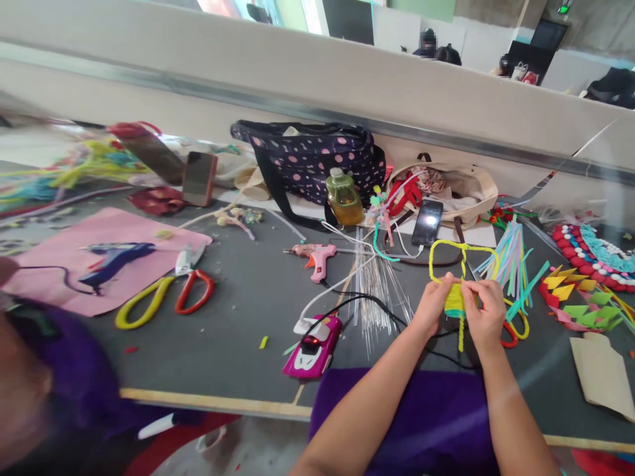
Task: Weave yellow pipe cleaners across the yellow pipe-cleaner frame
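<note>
A yellow pipe-cleaner piece (454, 298) with two loops on top, a woven middle and a green band is held over the table's front part. My left hand (434, 301) pinches its left side, fingers closed. On its right side my right hand (485, 309) is also closed on it, close beside the left hand. The loops rise above both hands, and a short yellow stem hangs below. Scissors with a red and a yellow handle (520, 325) lie partly hidden behind my right hand.
Left of my hands lie wire stems (380, 297), a pink glue gun (317, 258) and a magenta car-shaped power strip (313, 349). Behind stand a bottle (344, 198), a phone (427, 223) and bags. Pastel stems (513, 258) lie right. Another person's purple sleeve (69, 357) is at left.
</note>
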A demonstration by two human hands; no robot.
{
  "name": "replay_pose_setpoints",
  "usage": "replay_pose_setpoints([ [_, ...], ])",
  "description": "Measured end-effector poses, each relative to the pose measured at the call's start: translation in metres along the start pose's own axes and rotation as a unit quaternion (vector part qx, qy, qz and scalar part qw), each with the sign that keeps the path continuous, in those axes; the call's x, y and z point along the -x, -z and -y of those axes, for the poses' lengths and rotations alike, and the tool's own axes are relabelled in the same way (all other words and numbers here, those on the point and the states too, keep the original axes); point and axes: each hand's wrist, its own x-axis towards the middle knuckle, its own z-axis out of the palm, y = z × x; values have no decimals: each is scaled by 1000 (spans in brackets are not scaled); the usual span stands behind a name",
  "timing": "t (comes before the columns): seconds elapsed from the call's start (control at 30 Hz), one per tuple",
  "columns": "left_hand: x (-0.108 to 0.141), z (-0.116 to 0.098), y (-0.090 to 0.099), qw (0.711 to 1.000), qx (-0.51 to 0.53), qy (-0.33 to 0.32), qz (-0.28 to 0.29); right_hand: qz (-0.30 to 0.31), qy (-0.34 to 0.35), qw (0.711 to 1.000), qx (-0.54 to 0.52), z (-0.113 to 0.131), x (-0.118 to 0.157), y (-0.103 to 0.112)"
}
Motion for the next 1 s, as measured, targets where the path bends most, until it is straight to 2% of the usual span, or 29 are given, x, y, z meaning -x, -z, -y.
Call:
replay_pose_setpoints([
  [0.17,1,2,0,1000,-11,13,15,2,7,999,38,-3,0,-2],
  [0.33,4,0,-2,996,-44,2,74,-1,-8,999,50,-5,1,-1],
  [0.4,4,-1,-1,996,-46,2,81,-6,-16,999,43,-6,1,-1],
  [0.53,3,-1,2,998,-48,3,36,-32,-35,999,2,-6,-1,2],
  [0.7,2,-3,4,997,-73,-32,-19,-11,-27,1000,-9,-3,-3,4],
  [1.0,6,-3,-2,990,-135,-50,-1,3,24,999,34,-4,0,2],
])
